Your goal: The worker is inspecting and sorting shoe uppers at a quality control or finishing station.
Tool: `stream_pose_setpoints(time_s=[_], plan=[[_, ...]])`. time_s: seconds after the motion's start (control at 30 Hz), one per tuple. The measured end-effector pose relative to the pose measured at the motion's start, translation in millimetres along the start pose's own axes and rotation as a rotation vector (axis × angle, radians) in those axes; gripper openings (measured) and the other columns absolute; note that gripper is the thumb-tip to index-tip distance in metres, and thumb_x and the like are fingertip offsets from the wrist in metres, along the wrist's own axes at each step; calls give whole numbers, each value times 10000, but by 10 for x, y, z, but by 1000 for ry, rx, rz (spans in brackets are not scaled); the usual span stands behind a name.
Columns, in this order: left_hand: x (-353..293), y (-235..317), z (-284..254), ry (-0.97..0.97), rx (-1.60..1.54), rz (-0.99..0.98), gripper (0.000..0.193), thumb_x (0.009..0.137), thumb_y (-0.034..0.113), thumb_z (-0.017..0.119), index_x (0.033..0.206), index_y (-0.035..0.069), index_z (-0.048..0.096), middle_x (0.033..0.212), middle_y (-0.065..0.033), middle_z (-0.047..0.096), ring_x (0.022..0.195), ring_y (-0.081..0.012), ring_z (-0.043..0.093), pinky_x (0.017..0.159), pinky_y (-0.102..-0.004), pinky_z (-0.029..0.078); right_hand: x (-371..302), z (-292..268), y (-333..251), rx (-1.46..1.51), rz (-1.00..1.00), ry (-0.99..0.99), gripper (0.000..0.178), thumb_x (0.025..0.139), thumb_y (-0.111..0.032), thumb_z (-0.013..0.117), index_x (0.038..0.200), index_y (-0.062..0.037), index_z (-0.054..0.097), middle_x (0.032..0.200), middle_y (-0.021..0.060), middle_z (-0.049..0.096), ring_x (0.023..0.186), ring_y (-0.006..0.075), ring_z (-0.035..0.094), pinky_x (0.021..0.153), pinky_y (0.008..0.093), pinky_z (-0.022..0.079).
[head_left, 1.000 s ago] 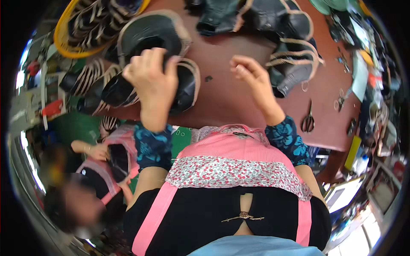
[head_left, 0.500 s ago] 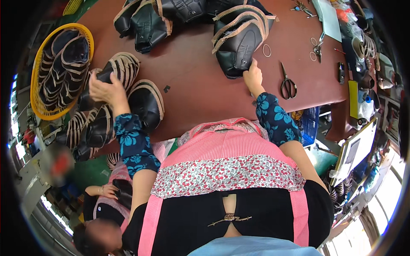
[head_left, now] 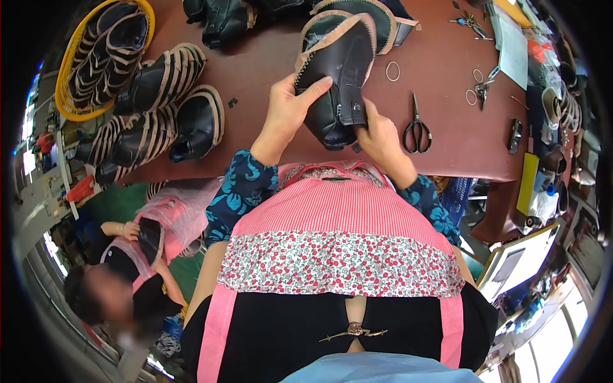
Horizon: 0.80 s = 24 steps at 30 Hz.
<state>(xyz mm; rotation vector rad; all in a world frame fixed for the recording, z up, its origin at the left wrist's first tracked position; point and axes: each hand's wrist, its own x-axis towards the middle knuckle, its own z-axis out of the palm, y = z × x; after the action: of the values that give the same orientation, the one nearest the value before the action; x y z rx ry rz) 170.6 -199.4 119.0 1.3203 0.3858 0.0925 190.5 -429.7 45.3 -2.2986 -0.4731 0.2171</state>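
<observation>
Between my two hands is a black leather shoe upper (head_left: 329, 83) with a tan zigzag-stitched edge, its opening tilted away from me. My left hand (head_left: 287, 112) grips its left side, thumb laid on top and the other fingers hidden beneath. On its lower right side my right hand (head_left: 383, 140) holds the edge, with fingers bent around it. Scissors with black handles (head_left: 417, 134) lie just right of my right hand. Another shoe upper (head_left: 383, 25) rests behind the held one, beside a thin pale ring (head_left: 393, 71).
Nested stacks of black uppers (head_left: 156, 83) stand on the left of the brown table (head_left: 262, 70), beside a yellow basket (head_left: 148, 32) full of uppers. Thread snips (head_left: 482, 92), keys (head_left: 469, 24) and a small black device (head_left: 514, 135) lie to the right. A co-worker (head_left: 143, 262) sits at lower left.
My left hand has come from the left stacks to the shoe upper. The upper has been lifted off its pile and drawn nearer, now held in both hands.
</observation>
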Motion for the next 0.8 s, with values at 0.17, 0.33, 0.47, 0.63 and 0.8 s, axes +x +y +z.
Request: stream_pose_setpoints(time_s=[0.17,0.33,0.47,0.63,0.8], plan=[[-298,246,45,132,9,19,270,1051,202,799,1189,-30,793,1059,-49,804,890,-103,741,798,-261,608,83,-798,-375,295,-51,-308,472,896,-90,771,1349,19,696,1105,221,763,953,392,750,871,431,592],[-491,551,87,402,-79,230,281,1115,232,723,1156,-33,805,1041,-5,784,902,-61,681,787,-232,553,91,-798,-1094,226,-338,68,441,886,8,669,1318,-42,737,1282,180,673,1087,323,663,973,409,535],[-739,421,162,437,181,397,298,1129,246,704,1094,-29,813,967,16,762,840,-37,625,723,-227,508,-44,-741,-1145,169,-533,272,394,880,-83,798,1272,-46,769,1265,124,690,1148,323,596,1027,429,472],[-931,65,310,361,112,291,332,1136,272,692,1027,-28,783,920,40,716,808,-31,584,683,-229,478,-211,-390,-1042,336,-556,228,218,859,-44,864,1052,-33,765,1017,89,689,968,278,620,860,381,497],[-1041,-607,-295,300,-86,46,326,1117,271,717,1064,-42,792,945,31,737,832,-40,633,718,-220,517,-295,88,-657,530,-243,-54,65,1013,-53,751,1047,-7,720,961,51,674,918,173,637,835,310,516]])
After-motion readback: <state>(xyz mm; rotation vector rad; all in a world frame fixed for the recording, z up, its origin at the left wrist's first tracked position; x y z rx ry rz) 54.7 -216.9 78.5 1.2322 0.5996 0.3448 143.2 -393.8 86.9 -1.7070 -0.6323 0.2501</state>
